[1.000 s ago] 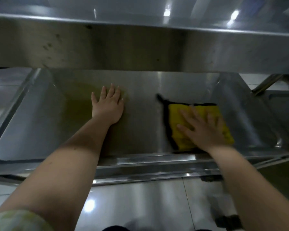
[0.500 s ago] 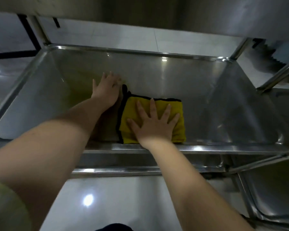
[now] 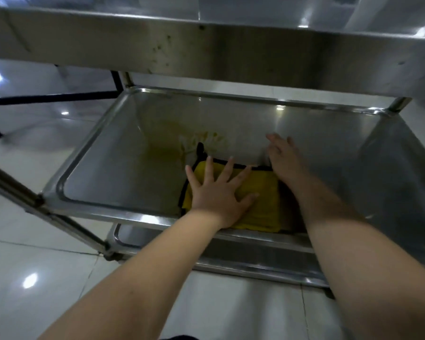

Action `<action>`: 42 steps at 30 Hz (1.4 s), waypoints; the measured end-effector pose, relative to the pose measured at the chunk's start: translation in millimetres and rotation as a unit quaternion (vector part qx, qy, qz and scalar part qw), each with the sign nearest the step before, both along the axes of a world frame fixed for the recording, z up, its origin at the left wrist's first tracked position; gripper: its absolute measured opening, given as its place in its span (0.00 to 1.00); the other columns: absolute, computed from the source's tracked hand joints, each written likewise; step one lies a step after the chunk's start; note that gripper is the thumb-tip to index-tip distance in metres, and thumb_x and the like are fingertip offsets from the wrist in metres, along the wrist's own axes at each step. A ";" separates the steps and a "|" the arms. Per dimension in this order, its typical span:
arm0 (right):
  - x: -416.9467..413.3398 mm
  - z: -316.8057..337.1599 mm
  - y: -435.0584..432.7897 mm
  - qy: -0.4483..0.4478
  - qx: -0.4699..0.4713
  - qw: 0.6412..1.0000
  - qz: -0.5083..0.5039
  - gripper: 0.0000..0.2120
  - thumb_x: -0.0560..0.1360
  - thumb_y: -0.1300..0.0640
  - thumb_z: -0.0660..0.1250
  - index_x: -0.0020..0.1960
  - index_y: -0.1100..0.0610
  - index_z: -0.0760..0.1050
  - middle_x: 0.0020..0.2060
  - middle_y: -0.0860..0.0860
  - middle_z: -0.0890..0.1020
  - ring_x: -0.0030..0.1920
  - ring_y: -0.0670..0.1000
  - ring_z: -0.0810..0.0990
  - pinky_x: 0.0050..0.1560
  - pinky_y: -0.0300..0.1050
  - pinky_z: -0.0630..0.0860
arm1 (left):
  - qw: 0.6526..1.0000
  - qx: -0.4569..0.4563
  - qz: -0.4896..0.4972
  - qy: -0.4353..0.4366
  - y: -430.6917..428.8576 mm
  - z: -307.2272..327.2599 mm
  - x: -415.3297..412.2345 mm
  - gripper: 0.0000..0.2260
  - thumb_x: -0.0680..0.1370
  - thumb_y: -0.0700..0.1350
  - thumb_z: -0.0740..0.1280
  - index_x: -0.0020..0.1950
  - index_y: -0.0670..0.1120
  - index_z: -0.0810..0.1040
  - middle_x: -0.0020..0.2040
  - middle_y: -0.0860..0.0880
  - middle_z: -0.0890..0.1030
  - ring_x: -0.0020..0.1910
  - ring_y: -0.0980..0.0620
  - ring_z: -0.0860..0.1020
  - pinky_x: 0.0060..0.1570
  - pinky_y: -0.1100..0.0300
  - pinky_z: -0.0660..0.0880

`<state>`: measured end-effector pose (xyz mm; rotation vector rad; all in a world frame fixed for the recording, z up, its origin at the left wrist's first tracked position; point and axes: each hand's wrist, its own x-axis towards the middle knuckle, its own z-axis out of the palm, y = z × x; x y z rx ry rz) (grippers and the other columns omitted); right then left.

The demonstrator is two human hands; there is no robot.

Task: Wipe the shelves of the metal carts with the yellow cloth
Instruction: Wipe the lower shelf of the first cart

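A metal cart [image 3: 69, 223] fills most of the view, standing on a glossy pale tiled floor [image 3: 35, 278]. Its upper shelf [image 3: 231, 52] runs across the top of the picture, the front wall dull and marked with dark specks. Below it lies the middle shelf [image 3: 123, 168], a shallow steel tray with a raised rim and rounded corners. Part of a lower shelf [image 3: 255, 256] shows under its near edge. A black frame [image 3: 52, 96] stands on the floor beyond the cart's far left corner.

Both bare forearms reach in from the near side, over the front rim of the middle shelf. The yellow cloth [image 3: 263, 204], folded and edged in black, lies flat on this shelf against the near rim, right of the middle. A yellowish smear [image 3: 162, 148] stains the steel just beyond and to the left of the cloth.

The left hand [image 3: 216, 195] rests palm down on the left part of the cloth, fingers spread wide and straight, pressing on it rather than gripping it. The right hand [image 3: 284, 160] lies palm down with loosely extended fingers on the bare steel, just beyond the cloth's far right corner. It holds nothing, and its wrist passes over the cloth's right edge.
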<state>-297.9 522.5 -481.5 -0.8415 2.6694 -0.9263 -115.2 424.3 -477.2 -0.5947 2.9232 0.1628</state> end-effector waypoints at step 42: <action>10.9 -17.3 -35.1 0.131 0.247 0.960 0.027 0.26 0.81 0.35 0.42 0.78 0.35 0.44 0.80 0.45 0.45 0.78 0.62 0.42 0.76 0.61 0.42 | 0.999 0.002 0.018 -0.044 -129.8 2.7 -95.6 0.25 0.78 0.70 0.40 0.73 0.74 0.35 0.80 0.57 0.36 0.76 0.33 0.36 0.61 0.18 0.37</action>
